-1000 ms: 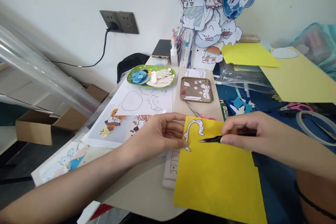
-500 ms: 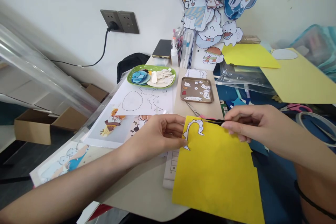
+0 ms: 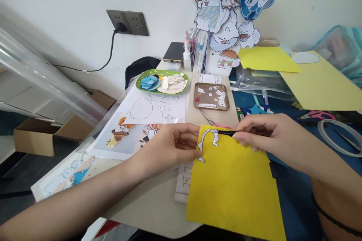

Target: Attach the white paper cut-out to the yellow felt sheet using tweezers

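Note:
My left hand (image 3: 172,145) pinches the upper left edge of a yellow felt-like sheet (image 3: 234,192) between thumb and fingers. On that sheet's top left corner lies a curved, wavy-edged white paper cutout (image 3: 201,139) with a dark outline; my left thumb touches it near its lower end. In my right hand (image 3: 263,131) are slim black tweezers (image 3: 226,133), held flat above the sheet. Their tips meet the upper right part of the cutout; whether they grip it cannot be made out.
Behind the sheet are a brown tray (image 3: 211,106) of small cutouts, pink-handled scissors (image 3: 208,118) and a green plate (image 3: 138,83) with blue and white pieces. Outline drawings (image 3: 141,109) lie left. A white tape roll (image 3: 325,135) sits right. Under the sheet a white keyboard-like object (image 3: 181,192) shows.
My right hand has moved slightly left with the tweezers, whose prongs are now closer together at the cutout. My left hand and the yellow sheet stay nearly still.

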A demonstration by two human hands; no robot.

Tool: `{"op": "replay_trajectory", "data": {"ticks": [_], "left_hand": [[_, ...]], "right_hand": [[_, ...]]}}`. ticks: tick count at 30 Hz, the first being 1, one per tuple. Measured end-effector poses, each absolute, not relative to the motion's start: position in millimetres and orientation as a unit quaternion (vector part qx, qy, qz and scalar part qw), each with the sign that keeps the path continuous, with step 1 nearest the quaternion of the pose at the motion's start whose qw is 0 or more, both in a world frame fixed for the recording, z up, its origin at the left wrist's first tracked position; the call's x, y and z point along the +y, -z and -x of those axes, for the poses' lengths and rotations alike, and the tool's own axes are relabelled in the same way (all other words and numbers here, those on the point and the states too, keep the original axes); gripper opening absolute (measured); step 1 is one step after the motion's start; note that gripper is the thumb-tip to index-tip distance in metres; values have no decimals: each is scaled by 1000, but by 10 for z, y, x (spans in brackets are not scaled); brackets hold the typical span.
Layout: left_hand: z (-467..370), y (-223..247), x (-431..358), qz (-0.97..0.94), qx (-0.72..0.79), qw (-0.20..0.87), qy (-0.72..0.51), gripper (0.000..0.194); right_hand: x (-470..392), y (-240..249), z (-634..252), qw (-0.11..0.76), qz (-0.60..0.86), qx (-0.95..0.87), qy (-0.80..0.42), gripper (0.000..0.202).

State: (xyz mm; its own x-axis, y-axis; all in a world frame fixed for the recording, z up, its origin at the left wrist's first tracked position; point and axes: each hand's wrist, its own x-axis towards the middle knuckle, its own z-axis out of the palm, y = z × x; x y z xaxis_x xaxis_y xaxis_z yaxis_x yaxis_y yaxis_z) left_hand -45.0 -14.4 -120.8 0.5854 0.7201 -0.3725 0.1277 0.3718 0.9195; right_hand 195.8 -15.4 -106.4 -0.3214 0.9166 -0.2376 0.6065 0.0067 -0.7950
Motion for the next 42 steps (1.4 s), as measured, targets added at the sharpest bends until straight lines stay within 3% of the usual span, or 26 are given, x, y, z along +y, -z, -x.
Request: {"op": "replay_trajectory", "data": {"ticks": [7, 14, 20, 42], "left_hand": [[439, 1204, -241, -581, 411, 636, -298, 45], [454, 1214, -245, -626, 418, 569, -330, 32], [439, 1203, -216, -621, 436, 567, -320, 35], [438, 1207, -268, -634, 379, 596, -316, 40]], "right_hand": [[-177, 1067, -1959, 192, 573, -703, -375, 34], [-214, 1011, -1950, 234, 552, -739, -306, 29], [-250, 988, -1956, 263, 486, -784, -281, 21], [-206, 1079, -1947, 254, 552, -765, -214, 20]]}}
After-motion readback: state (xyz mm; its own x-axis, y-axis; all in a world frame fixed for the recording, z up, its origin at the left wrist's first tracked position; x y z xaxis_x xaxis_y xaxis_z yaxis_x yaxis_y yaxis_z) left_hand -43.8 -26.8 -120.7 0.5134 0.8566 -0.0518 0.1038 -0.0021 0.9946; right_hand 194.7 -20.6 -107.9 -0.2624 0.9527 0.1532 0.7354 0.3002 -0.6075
